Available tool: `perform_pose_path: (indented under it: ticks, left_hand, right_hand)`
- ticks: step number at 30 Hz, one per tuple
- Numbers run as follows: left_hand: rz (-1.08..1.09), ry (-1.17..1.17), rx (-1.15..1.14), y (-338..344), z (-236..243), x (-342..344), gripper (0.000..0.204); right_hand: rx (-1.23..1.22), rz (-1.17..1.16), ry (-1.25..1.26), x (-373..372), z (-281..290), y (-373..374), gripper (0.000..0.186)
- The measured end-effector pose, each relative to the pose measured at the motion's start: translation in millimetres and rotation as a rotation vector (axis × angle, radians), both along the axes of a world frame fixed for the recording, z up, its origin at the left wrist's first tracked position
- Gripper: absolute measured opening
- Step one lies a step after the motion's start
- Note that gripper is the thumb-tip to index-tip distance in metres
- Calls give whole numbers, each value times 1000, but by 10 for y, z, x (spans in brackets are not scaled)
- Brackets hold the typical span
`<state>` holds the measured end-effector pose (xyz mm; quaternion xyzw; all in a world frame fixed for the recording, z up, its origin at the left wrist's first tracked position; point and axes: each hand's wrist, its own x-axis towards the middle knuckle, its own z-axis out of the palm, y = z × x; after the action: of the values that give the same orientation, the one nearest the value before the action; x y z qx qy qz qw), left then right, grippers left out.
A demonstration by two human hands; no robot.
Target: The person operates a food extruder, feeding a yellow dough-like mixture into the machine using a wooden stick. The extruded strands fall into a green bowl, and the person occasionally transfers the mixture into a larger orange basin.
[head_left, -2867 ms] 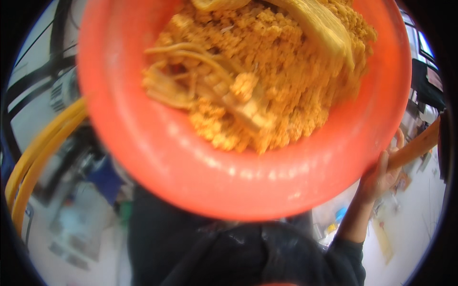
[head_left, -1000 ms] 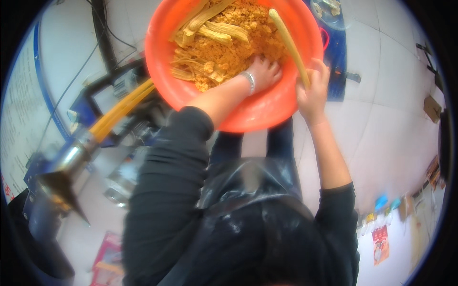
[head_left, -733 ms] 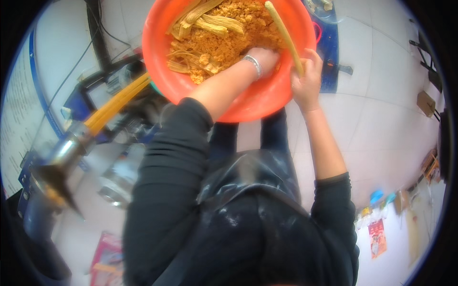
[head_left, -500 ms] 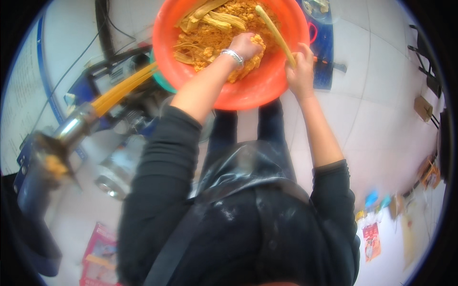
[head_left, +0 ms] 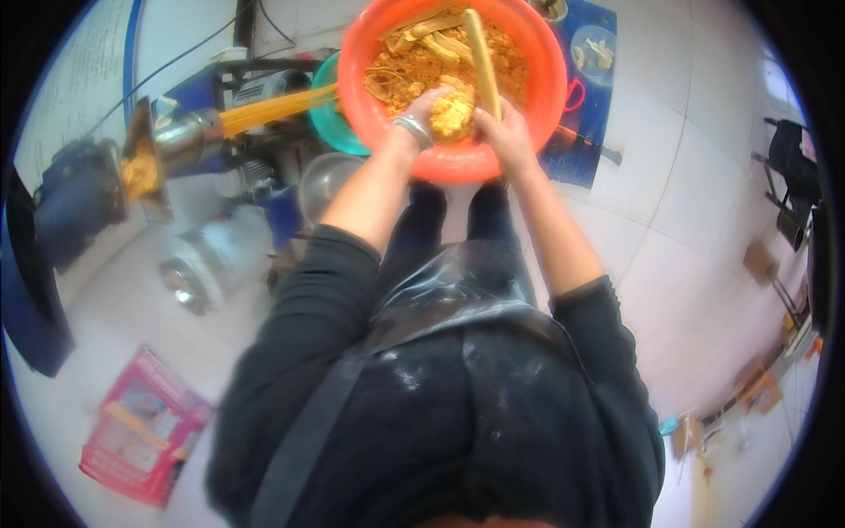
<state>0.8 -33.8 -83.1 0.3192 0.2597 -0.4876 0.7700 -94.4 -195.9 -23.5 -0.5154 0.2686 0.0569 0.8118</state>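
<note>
Over the near part of an orange basin (head_left: 553,84), my left hand (head_left: 421,107), a bracelet at its wrist, grips a clump of crumbly yellow dough (head_left: 452,114). My right hand (head_left: 510,141) is closed round the lower end of a pale wooden stick (head_left: 480,55), which points away across the basin. The fingers of my right hand are close beside the clump; I cannot tell whether they touch it. Loose yellow dough crumbs (head_left: 510,63) fill the basin, with flat bundled dough strips (head_left: 440,37) lying on top at the far side.
At left, yellow strands (head_left: 280,109) run from a machine's metal outlet (head_left: 189,138) to a teal basin (head_left: 327,116) behind the orange one. A metal bowl (head_left: 326,187) stands nearer. A blue board (head_left: 576,132) lies right of the basin, a pink bag (head_left: 145,431) on the floor.
My left hand has brought the dough clump up toward the basin's near side. My right hand has moved left, closer to it, and the stick stands straighter. The whole view has shifted.
</note>
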Motion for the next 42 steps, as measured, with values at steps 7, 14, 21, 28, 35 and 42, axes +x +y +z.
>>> perform_pose_path:
  ticks: [7,14,21,28,35,42]
  left_hand:
    - [171,23,-140,-24,206,46,39]
    - [47,-166,565,-2,221,50,46]
    - [39,-42,-49,226,269,-142,23]
    - [121,-50,161,529,311,-61,39]
    - [109,-68,409,153,-92,-41,39]
    - [198,124,435,-304,-12,-68,38]
  right_hand:
    - [165,81,-19,233,-101,-145,23]
    - [-163,253,45,412,-51,188,24]
    - [-110,267,96,497,282,301,18]
    - [-97,232,-34,533,454,225,22]
    - [-235,-393,163,-7,-153,-1509,24]
    - [-279,-645,446,79,-1326,-2483,32]
